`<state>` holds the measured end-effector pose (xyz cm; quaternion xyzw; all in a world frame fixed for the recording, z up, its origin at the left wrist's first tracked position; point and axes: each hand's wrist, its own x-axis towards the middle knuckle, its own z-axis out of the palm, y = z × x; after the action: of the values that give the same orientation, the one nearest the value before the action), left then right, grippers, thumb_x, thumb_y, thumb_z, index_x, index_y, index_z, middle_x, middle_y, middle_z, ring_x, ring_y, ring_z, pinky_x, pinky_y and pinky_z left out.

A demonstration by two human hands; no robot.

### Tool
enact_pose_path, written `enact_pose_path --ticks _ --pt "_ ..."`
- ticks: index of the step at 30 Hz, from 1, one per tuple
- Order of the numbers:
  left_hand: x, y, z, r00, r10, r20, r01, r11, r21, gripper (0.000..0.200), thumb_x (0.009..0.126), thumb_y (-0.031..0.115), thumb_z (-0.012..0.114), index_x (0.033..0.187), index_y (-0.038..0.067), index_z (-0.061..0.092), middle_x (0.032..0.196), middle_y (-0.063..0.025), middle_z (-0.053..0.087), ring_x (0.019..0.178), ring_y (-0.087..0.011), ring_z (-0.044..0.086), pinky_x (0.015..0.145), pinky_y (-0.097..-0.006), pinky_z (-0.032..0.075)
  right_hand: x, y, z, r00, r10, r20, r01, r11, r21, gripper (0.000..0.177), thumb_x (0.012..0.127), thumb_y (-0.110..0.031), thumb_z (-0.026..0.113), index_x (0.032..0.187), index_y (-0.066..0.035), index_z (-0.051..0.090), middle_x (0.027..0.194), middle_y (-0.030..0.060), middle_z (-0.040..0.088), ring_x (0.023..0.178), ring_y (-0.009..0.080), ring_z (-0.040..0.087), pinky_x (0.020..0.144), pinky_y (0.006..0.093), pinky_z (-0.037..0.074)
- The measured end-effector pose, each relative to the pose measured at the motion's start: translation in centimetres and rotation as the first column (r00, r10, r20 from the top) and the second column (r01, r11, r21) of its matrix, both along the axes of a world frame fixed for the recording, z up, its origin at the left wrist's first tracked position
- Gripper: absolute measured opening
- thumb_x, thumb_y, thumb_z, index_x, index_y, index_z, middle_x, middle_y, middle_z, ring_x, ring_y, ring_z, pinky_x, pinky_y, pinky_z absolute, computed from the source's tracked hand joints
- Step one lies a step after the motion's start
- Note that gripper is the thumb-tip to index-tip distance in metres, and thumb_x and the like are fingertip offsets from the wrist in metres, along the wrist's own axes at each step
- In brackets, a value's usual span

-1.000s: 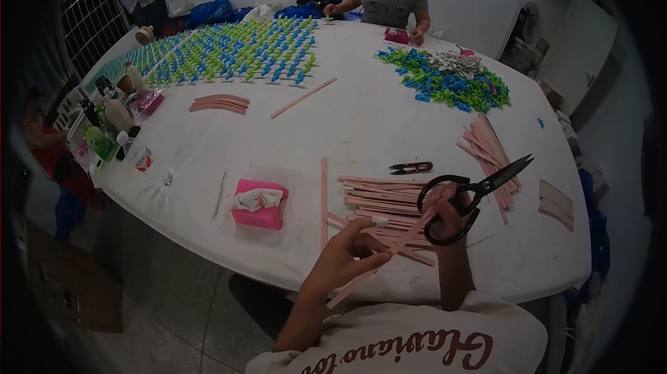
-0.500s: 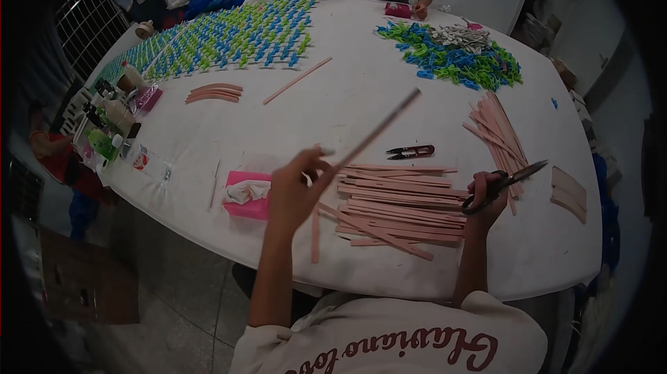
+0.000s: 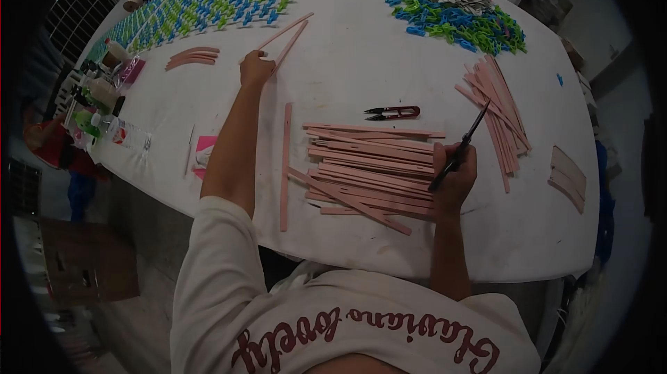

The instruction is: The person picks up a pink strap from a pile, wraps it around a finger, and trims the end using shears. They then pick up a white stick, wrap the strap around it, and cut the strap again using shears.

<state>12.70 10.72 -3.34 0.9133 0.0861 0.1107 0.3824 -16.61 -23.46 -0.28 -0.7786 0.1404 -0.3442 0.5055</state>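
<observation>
My left hand (image 3: 256,68) is stretched far over the table, its fingers closed on the near end of a narrow pink strip (image 3: 292,47). Right beside that strip lies another pink strip (image 3: 286,31) at a similar slant. A pair of black scissors (image 3: 472,134) is in my right hand (image 3: 456,178), blades pointing up and away. This hand rests at the right end of a pile of pink strips (image 3: 375,174). Left of the pile, a single upright strip (image 3: 285,165) lies on the white table (image 3: 333,82).
Thread snips (image 3: 392,113) lie beyond the pile. More strips (image 3: 495,120) fan out at right, near pale curved pieces (image 3: 567,178). Blue and green clips (image 3: 445,16) are heaped at the back. Short curved strips (image 3: 193,57), bottles (image 3: 104,93) and a pink tissue box (image 3: 201,159) stand left.
My left hand has moved forward and left with its strip, down beside the strip lying there. My right hand has turned the scissors more upright. The view has tilted down.
</observation>
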Motion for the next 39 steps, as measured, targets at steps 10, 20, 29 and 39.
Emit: enact_pose_path --ticks 10,20,29,39 --pt "-14.8 -3.8 4.5 0.927 -0.29 -0.24 0.34 0.918 0.204 0.062 0.071 0.031 0.073 0.121 0.003 0.049 0.081 -0.0182 0.065 0.077 -0.0321 0.065 0.073 -0.0386 0.05 -0.3 0.3 0.1 0.996 0.068 -0.055 -0.059 0.986 0.154 0.023 0.083 -0.013 0.068 0.08 -0.004 0.047 0.071 -0.001 0.05 0.064 0.0065 0.045 0.062 0.0202 0.04" --pt "-17.1 -3.5 3.7 0.979 -0.185 -0.079 0.195 0.97 0.146 0.05 0.073 0.007 0.064 0.12 0.002 0.048 0.073 -0.0165 0.065 0.071 -0.0305 0.066 0.068 -0.0375 0.051 -0.4 1.3 -0.8 0.987 0.132 -0.087 -0.119 0.983 0.138 0.02 0.084 -0.01 0.066 0.082 -0.005 0.047 0.073 -0.0027 0.047 0.063 0.0034 0.041 0.057 0.0167 0.036" --pt "-27.6 -6.3 13.7 0.884 -0.197 0.424 0.433 0.686 -0.584 0.046 0.082 -0.008 0.055 0.125 -0.003 0.04 0.088 -0.0083 0.055 0.059 -0.0102 0.059 0.047 -0.0219 0.047 -1.5 2.4 0.5 0.829 0.528 0.183 -0.516 0.599 0.612 0.018 0.083 -0.013 0.065 0.084 -0.006 0.048 0.075 0.0053 0.055 0.063 0.0098 0.051 0.053 0.0237 0.041" --pt "-33.1 -7.2 11.4 0.704 -0.591 0.394 0.689 0.703 -0.174 0.023 0.069 -0.002 0.075 0.085 0.002 0.059 0.074 -0.0033 0.056 0.053 -0.0072 0.052 0.047 -0.0228 0.042 -3.6 8.5 6.5 0.661 0.666 0.346 -0.671 0.317 0.67 0.018 0.08 -0.006 0.064 0.086 -0.005 0.047 0.083 0.0108 0.06 0.06 0.0122 0.053 0.052 0.0237 0.043"
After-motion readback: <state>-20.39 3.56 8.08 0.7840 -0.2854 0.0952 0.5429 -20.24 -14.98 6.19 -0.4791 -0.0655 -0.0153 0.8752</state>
